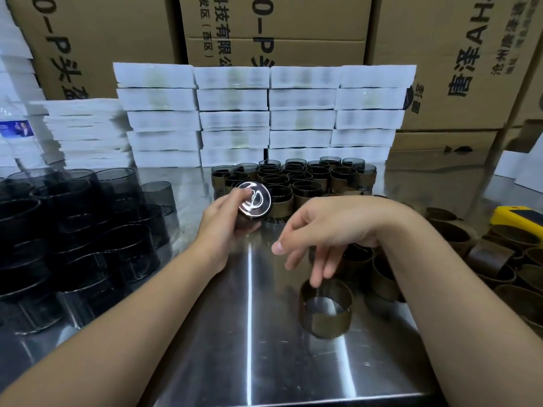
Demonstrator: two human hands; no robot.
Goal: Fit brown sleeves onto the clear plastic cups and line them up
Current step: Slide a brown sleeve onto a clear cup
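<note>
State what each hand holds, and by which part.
Left hand grips a cup round its side wall; right hand holds nothing.

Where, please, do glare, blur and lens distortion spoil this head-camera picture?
Head view: a bright glare streak runs down the steel table; the base of the cup in the left hand shines with reflections; the white stacks look soft; the cardboard boxes bow at the edges from the wide-angle lens.

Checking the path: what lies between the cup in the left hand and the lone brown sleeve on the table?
Head view: between cup and brown sleeve, only bare steel table and the right hand, fingers hanging.
</note>
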